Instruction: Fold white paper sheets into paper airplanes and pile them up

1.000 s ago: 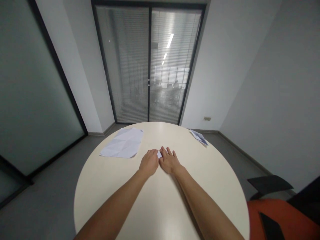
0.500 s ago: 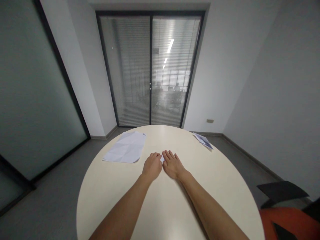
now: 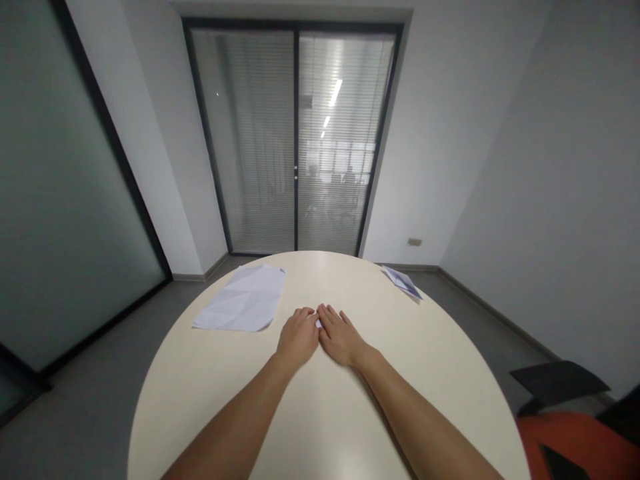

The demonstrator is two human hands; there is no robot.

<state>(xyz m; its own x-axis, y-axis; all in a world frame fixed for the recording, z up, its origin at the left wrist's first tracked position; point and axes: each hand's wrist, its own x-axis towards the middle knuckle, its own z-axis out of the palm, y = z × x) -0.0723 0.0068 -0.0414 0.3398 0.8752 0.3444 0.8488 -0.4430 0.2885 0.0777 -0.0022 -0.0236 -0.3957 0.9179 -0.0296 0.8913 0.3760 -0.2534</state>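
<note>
A small piece of folded white paper [image 3: 319, 323] lies on the table, mostly hidden between and under my two hands. My left hand [image 3: 299, 338] is at its left side, with the fingers curled and closed on its edge. My right hand [image 3: 340, 337] lies flat, palm down, with the fingers stretched out and their tips pressing over the paper, close to the left fingertips. How the paper is folded cannot be made out.
A large creased sheet of white paper [image 3: 245, 300] rests at the left of the round cream table [image 3: 320, 413]. Another folded paper [image 3: 403, 282] sits near the far right edge. A red and black chair [image 3: 575, 440] stands to the right. Glass doors [image 3: 295, 140] are beyond.
The right hand's fingers have slid slightly left toward the left hand, and less of the small paper shows between them. The whole view has shifted a little.
</note>
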